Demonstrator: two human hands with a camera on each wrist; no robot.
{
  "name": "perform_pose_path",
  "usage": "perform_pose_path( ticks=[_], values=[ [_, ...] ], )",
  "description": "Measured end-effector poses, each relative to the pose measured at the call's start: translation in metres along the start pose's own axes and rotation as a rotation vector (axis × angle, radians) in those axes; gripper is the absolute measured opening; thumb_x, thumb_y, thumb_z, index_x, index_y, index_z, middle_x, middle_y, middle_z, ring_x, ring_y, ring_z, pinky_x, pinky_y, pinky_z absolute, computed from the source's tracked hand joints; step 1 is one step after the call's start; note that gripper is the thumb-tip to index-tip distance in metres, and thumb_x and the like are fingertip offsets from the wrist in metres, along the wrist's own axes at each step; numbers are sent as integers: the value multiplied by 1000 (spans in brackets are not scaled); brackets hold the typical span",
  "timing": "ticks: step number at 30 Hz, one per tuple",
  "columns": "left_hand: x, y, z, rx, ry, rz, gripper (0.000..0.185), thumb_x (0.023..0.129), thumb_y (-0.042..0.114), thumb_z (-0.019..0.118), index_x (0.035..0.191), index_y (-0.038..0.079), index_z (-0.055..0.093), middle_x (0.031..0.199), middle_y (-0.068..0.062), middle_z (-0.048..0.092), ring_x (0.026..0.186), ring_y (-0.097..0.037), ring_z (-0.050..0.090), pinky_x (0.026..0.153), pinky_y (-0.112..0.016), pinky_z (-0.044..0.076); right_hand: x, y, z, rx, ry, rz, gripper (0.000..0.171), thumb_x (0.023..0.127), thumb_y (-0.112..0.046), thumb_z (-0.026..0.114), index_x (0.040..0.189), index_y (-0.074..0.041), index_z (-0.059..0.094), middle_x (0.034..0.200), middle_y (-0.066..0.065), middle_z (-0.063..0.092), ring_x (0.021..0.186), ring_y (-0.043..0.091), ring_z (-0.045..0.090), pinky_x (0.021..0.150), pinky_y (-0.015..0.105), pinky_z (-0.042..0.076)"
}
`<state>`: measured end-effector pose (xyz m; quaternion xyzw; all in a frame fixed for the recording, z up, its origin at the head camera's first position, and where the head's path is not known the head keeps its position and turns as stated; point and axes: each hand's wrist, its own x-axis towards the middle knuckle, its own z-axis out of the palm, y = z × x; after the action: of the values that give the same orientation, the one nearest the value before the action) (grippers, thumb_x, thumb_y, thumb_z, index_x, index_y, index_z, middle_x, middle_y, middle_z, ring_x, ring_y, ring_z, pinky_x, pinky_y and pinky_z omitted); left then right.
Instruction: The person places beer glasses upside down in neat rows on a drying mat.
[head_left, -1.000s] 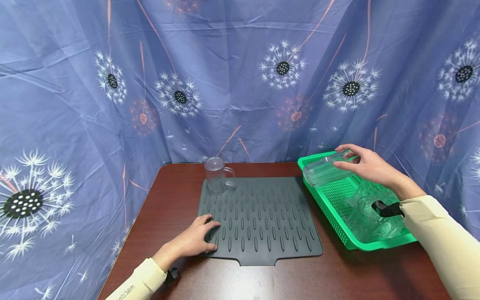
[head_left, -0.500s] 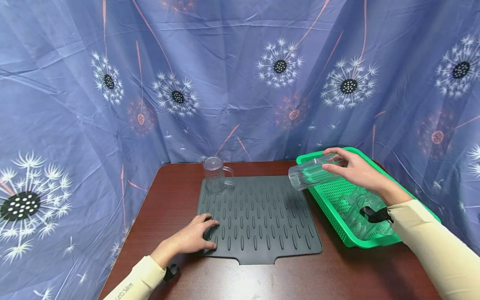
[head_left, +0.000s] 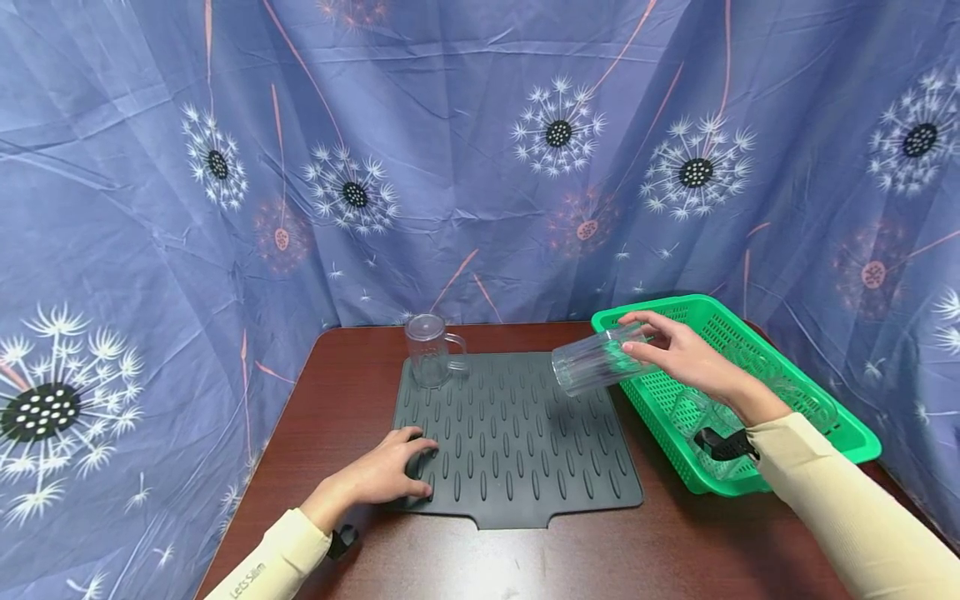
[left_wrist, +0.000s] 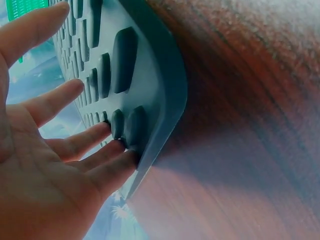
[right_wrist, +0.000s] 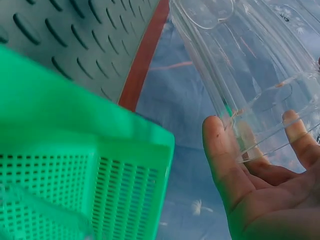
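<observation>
My right hand (head_left: pixel 686 358) grips a tall clear drinking glass (head_left: pixel 588 364) near one end, thumb and fingers around it. The glass is tilted nearly sideways above the right part of a dark grey ridged drying mat (head_left: pixel 517 433). In the right wrist view the same glass (right_wrist: pixel 250 55) shows its clear wall, with the thumb pressed against its side. My left hand (head_left: pixel 378 475) rests at the mat's front left, its fingers spread and loosely bent, fingertips at the mat's edge. On the mat's back left corner a clear mug (head_left: pixel 431 362) with a handle stands upside down.
A green perforated basket (head_left: pixel 645 400) stands right of the mat, under my right forearm. Several clear glasses (head_left: pixel 690 412) lie in it. Everything is on a reddish-brown wooden table (head_left: pixel 337 375), with a blue dandelion-print curtain (head_left: pixel 465 167) behind.
My right hand has carried the drinking glass leftward, from over the basket to over the mat's right side. The left hand and the mug have stayed in place.
</observation>
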<state>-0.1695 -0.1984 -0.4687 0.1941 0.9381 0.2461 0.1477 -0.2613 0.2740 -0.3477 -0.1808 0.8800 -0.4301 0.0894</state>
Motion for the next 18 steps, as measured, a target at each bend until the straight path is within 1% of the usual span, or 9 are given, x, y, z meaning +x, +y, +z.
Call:
perform_pose_path(
  ticks=[1,5,9,13,18],
  values=[
    [0,1,-1,3,-3,1,63,83,36,81,139,15,60,151,-21,41,142,-41,37,106,-59,41,0,0,3,13,-4,-2,51,100,-46,60,145,-27,45,133,11,56,105,27,64,87,48,53],
    [0,4,-4,10,-21,10,63,83,35,82,137,13,60,150,-23,42,141,-42,38,107,-59,40,3,-2,13,53,-13,-11,50,100,-44,60,144,-27,45,132,12,57,105,26,66,87,47,54],
    [3,7,-7,16,-33,13,63,81,34,83,136,12,61,148,-23,44,139,-42,39,107,-59,40,5,-5,24,93,-22,-19,49,100,-42,62,144,-25,46,129,13,58,105,24,66,86,42,56],
    [4,10,-9,25,-44,-2,64,81,34,83,136,12,61,148,-23,44,138,-41,40,106,-58,41,8,-8,34,126,-37,-28,49,100,-39,63,143,-23,47,130,14,58,103,24,68,85,38,57],
    [8,12,-11,39,-56,-30,63,82,36,82,137,13,61,148,-21,44,139,-39,40,107,-56,41,11,-10,45,147,-37,-42,47,100,-38,63,142,-23,47,131,15,57,102,25,70,86,37,57]
  ],
)
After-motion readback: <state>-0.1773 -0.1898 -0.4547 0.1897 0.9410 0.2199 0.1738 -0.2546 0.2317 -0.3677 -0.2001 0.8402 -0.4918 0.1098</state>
